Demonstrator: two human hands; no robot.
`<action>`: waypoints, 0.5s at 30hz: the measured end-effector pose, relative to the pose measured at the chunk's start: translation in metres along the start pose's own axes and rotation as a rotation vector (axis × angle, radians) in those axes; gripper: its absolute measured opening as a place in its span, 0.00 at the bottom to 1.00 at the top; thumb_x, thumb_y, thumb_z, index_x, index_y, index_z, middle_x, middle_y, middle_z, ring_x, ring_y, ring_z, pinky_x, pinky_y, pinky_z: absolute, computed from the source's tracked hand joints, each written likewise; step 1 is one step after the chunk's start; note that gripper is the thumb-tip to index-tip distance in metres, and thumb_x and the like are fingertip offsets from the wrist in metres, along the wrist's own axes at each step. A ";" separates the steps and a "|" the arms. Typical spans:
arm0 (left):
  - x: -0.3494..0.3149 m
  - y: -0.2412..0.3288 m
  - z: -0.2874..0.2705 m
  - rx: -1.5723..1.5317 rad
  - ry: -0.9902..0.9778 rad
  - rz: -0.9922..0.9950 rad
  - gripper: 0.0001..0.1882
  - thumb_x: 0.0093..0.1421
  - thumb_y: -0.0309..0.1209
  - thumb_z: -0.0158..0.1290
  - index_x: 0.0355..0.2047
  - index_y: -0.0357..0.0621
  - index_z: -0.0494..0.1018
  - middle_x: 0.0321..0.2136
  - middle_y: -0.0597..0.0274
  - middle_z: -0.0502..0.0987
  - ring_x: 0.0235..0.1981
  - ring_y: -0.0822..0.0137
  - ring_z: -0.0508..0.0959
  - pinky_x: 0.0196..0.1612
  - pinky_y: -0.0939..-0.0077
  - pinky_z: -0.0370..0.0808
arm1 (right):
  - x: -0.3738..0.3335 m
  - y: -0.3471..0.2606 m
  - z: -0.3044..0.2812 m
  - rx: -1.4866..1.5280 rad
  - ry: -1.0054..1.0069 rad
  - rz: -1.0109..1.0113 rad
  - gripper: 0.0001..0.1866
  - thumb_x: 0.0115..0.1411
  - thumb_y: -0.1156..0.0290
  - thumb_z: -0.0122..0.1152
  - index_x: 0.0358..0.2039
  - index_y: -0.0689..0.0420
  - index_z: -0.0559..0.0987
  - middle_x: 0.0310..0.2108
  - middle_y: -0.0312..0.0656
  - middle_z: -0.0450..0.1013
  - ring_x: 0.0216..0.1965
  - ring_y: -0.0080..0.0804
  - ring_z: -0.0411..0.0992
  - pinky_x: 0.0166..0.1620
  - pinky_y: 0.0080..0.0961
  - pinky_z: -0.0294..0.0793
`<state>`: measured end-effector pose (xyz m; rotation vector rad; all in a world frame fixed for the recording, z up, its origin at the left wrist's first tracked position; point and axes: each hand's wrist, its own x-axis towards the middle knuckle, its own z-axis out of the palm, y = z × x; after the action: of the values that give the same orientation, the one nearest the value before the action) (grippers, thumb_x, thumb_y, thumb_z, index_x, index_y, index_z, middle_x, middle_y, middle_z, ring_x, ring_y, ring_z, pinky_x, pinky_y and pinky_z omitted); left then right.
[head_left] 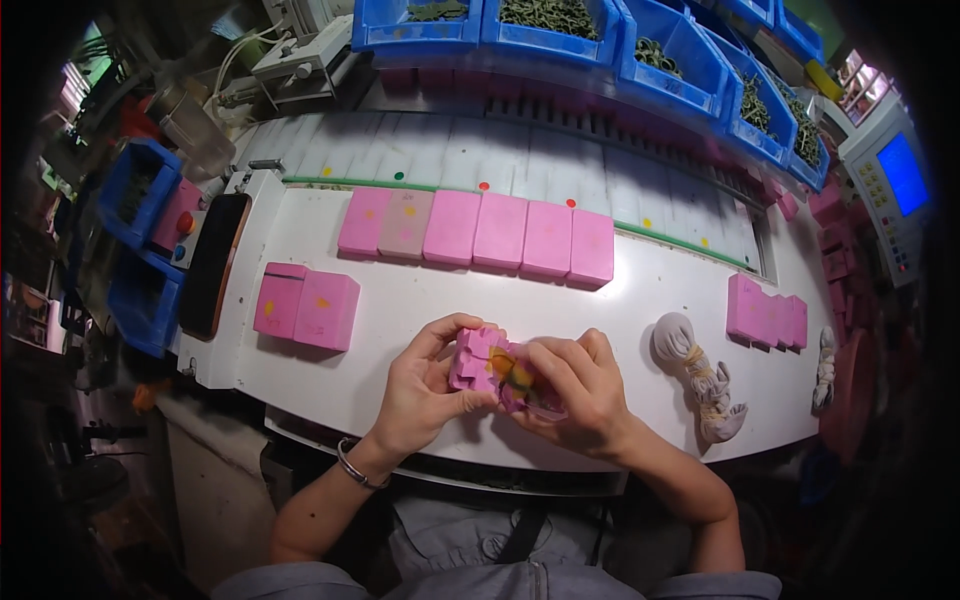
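Observation:
My left hand [422, 388] is closed around a pink block [470, 360] with a notched, stepped end, its thumb below and fingers behind. My right hand [580, 392] is closed at the block's other end. Between my hands a yellow and dark patch [515, 375] shows, and something clear and pinkish lies under my right fingers. Exactly what my right fingers pinch is partly hidden. Beyond my hands, a row of pink blocks [498, 228] stands on the white worktop [400, 300], one of them greyer. Two more pink blocks [325, 308] sit at the left.
To my right lies a pale cloth bundle [708, 395] tied with bands, with small pink blocks [765, 312] beyond it. Blue bins [670, 85] of small dark parts hang over the back. A dark phone-like slab [215, 265] rests at the left; a control panel [893, 175] stands far right.

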<state>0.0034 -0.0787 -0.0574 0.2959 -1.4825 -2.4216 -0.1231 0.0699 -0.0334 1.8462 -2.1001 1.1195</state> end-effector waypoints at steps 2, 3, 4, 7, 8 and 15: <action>0.001 0.001 -0.001 -0.006 -0.018 0.000 0.36 0.46 0.19 0.62 0.54 0.33 0.57 0.50 0.53 0.66 0.53 0.64 0.68 0.56 0.69 0.67 | 0.000 0.000 0.000 0.030 0.025 -0.032 0.31 0.35 0.70 0.70 0.43 0.61 0.72 0.35 0.41 0.70 0.29 0.37 0.63 0.35 0.29 0.62; 0.002 0.002 -0.002 -0.011 -0.026 -0.002 0.36 0.47 0.19 0.62 0.54 0.33 0.57 0.50 0.53 0.66 0.53 0.64 0.68 0.56 0.69 0.67 | 0.001 0.000 -0.002 0.098 0.018 -0.018 0.31 0.36 0.70 0.71 0.43 0.61 0.72 0.34 0.41 0.70 0.29 0.36 0.64 0.34 0.28 0.63; 0.001 0.004 -0.002 0.008 -0.034 -0.015 0.35 0.47 0.17 0.61 0.54 0.34 0.57 0.50 0.53 0.66 0.53 0.65 0.68 0.56 0.70 0.68 | 0.003 -0.001 -0.006 0.165 0.011 -0.004 0.31 0.36 0.71 0.71 0.44 0.61 0.72 0.34 0.41 0.70 0.29 0.34 0.64 0.34 0.26 0.64; 0.004 0.010 0.004 0.110 -0.045 -0.020 0.33 0.47 0.15 0.60 0.54 0.38 0.59 0.50 0.54 0.66 0.53 0.65 0.68 0.53 0.72 0.71 | 0.012 -0.004 -0.014 0.481 0.009 0.135 0.30 0.38 0.72 0.73 0.44 0.60 0.72 0.33 0.40 0.69 0.28 0.29 0.65 0.33 0.22 0.65; 0.006 0.011 0.009 0.176 -0.032 -0.004 0.33 0.47 0.15 0.60 0.53 0.38 0.61 0.49 0.54 0.67 0.52 0.64 0.69 0.52 0.72 0.72 | 0.015 -0.006 -0.016 0.605 0.012 0.197 0.30 0.39 0.72 0.74 0.44 0.59 0.72 0.32 0.40 0.69 0.28 0.27 0.65 0.32 0.21 0.66; 0.009 0.065 0.049 1.038 -0.099 0.462 0.26 0.43 0.21 0.62 0.46 0.39 0.72 0.42 0.54 0.73 0.42 0.59 0.76 0.44 0.73 0.74 | 0.010 -0.010 -0.035 0.433 0.029 0.446 0.20 0.45 0.69 0.72 0.37 0.62 0.75 0.24 0.36 0.72 0.21 0.18 0.68 0.25 0.13 0.68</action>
<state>-0.0115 -0.0693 0.0227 0.0135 -2.4063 -1.1769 -0.1295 0.0831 0.0010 1.5149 -2.4767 1.8129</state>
